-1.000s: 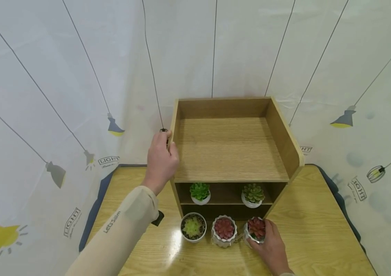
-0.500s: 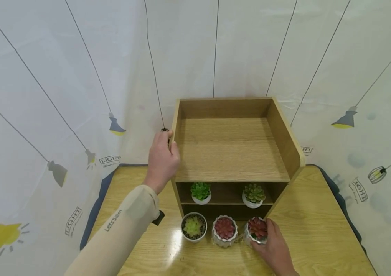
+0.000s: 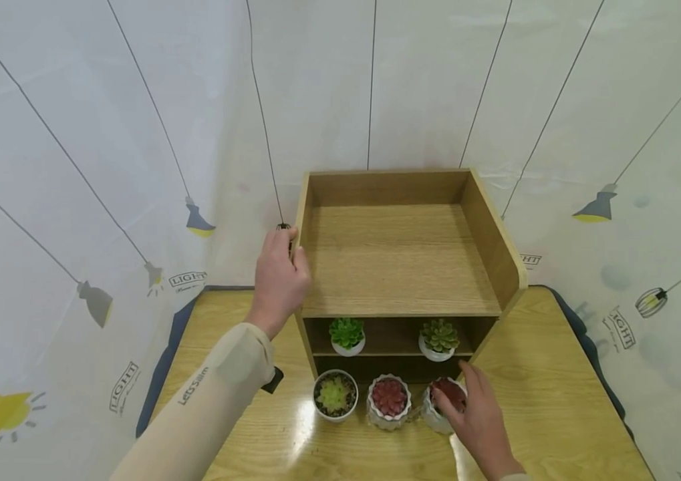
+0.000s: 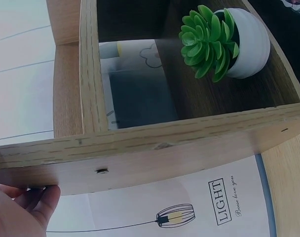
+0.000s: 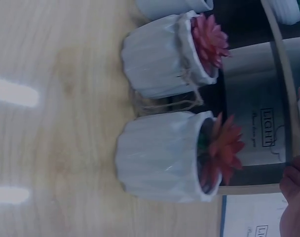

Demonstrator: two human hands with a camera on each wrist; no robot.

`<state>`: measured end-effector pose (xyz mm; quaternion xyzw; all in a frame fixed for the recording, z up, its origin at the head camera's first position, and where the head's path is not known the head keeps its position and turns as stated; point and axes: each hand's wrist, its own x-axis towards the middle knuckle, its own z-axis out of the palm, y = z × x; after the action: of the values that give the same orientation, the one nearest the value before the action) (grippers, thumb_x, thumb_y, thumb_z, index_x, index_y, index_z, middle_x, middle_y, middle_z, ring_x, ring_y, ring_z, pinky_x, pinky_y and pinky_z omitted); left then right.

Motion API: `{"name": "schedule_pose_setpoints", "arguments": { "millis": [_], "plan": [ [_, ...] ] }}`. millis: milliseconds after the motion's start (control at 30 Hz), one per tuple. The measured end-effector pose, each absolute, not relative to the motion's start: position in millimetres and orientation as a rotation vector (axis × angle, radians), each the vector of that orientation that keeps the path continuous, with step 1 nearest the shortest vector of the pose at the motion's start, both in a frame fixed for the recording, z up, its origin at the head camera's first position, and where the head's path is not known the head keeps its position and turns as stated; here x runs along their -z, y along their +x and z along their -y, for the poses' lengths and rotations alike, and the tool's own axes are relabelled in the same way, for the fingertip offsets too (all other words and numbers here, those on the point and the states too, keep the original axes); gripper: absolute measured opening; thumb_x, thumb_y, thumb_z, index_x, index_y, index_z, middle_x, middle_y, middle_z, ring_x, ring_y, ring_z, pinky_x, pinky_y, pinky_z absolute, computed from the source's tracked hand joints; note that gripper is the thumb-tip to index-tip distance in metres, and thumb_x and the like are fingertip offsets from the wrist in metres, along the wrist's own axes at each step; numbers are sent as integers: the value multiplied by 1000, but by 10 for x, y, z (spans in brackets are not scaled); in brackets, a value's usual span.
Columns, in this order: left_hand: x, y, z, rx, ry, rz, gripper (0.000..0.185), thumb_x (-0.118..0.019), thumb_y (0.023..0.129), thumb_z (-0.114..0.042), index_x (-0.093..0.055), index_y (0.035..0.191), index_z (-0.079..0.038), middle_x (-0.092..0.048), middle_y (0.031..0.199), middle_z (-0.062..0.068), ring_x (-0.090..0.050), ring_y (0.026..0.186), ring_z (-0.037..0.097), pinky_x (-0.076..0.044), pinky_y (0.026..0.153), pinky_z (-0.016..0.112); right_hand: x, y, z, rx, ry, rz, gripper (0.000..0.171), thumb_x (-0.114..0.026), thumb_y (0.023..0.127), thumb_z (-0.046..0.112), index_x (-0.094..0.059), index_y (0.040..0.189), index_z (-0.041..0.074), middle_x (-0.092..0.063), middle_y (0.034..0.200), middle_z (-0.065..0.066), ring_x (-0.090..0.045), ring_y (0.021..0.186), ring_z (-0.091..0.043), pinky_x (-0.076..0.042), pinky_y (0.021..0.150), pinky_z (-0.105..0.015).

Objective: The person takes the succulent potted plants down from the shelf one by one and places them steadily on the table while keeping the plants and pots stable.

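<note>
Two hands attend the wooden shelf unit [image 3: 403, 260], and only one has altered its hold. The left hand [image 3: 280, 277] grips the unit's left side, as it did a moment ago. Before the unit, upright on the worktop [image 3: 557, 394], stands a pale-green potted succulent [image 3: 335, 394]; a bright-green potted plant [image 3: 347, 333] sits on the inner shelf behind. Then come a middle red succulent [image 3: 389, 398] on the worktop and a dull-green potted plant [image 3: 439, 339] on that shelf. The last red succulent [image 5: 162, 155] ends the row: the right hand [image 3: 480, 417] has let it go and hovers above, thumb and fingers spread, apart from the pot. It has not shifted, so I judge it stands steady unaided.
</note>
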<state>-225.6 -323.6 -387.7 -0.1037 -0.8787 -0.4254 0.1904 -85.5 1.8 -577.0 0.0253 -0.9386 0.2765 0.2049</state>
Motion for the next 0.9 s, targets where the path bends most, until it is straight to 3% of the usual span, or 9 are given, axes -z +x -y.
{"name": "schedule_pose_setpoints", "arguments": {
  "millis": [267, 533, 900],
  "plan": [
    [3881, -2245, 3240, 1201, -289, 2470, 39, -43, 103, -7, -53, 136, 11, -55, 129, 28, -58, 107, 38, -53, 91, 48, 5679, -904, 9, -842, 102, 2497, 66, -87, 78, 11, -56, 132, -11, -60, 126, -31, -61, 113, -50, -52, 86, -65],
    [3873, -2243, 3242, 1205, -288, 2475, 39, -43, 104, -8, -53, 136, 10, -55, 127, 27, -57, 101, 36, -54, 87, 47, 5550, -991, 52, -889, 73, 2504, 62, -85, 82, 14, -56, 132, -9, -59, 124, -30, -61, 112, -48, -53, 84, -65],
    [3860, -2254, 3235, 1209, -285, 2478, 39, -43, 104, -8, -53, 137, 10, -55, 126, 27, -57, 98, 36, -54, 84, 48, 5382, -1165, 175, -1008, -109, 2595, 65, -82, 87, 23, -53, 135, -11, -60, 123, -30, -58, 113, -47, -49, 93, -64]
  ]
}}
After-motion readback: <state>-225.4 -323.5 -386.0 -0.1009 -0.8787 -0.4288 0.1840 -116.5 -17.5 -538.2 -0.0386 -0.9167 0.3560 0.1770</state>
